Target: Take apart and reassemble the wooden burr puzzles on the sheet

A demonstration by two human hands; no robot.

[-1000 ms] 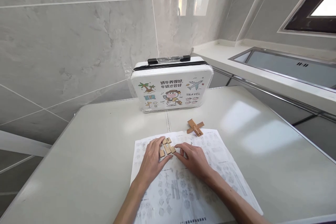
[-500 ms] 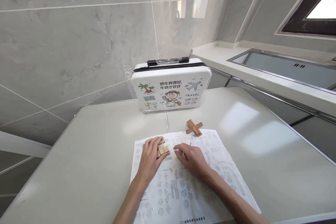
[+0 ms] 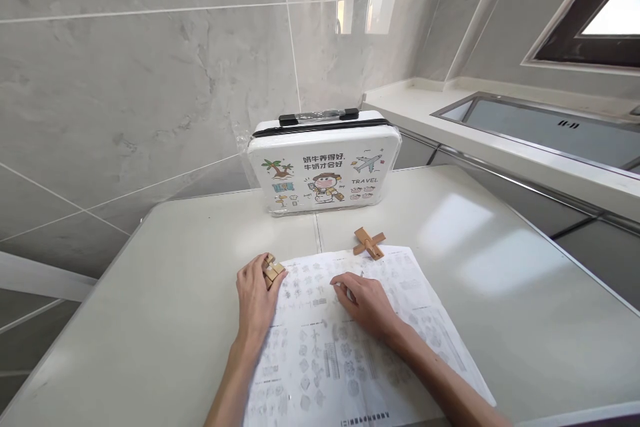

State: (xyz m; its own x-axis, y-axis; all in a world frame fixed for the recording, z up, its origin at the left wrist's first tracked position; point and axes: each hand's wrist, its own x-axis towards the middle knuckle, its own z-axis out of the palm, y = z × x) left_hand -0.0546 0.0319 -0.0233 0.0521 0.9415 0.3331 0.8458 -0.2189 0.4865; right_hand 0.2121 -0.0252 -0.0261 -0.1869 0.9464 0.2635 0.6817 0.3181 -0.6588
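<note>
My left hand (image 3: 255, 293) is closed round a block of interlocking light wooden puzzle pieces (image 3: 274, 271) at the upper left corner of a printed sheet (image 3: 320, 340). Part of the block is hidden by the fingers. On the sheet, my right hand (image 3: 367, 300) rests with its fingers curled in, thumb and forefinger tips close together. A small pale bit shows by its knuckles, too small to name. Just beyond that hand, a brown wooden cross-shaped puzzle (image 3: 369, 243) lies at the sheet's far edge.
A white cartoon-printed case (image 3: 325, 170) in clear plastic stands upright at the back of the white table (image 3: 150, 320), near the tiled wall. To the right is a higher counter with a sink (image 3: 540, 127).
My left hand has slid left with the wooden puzzle block, from over the sheet to its left corner. The right hand and the cross-shaped puzzle have stayed in place.
</note>
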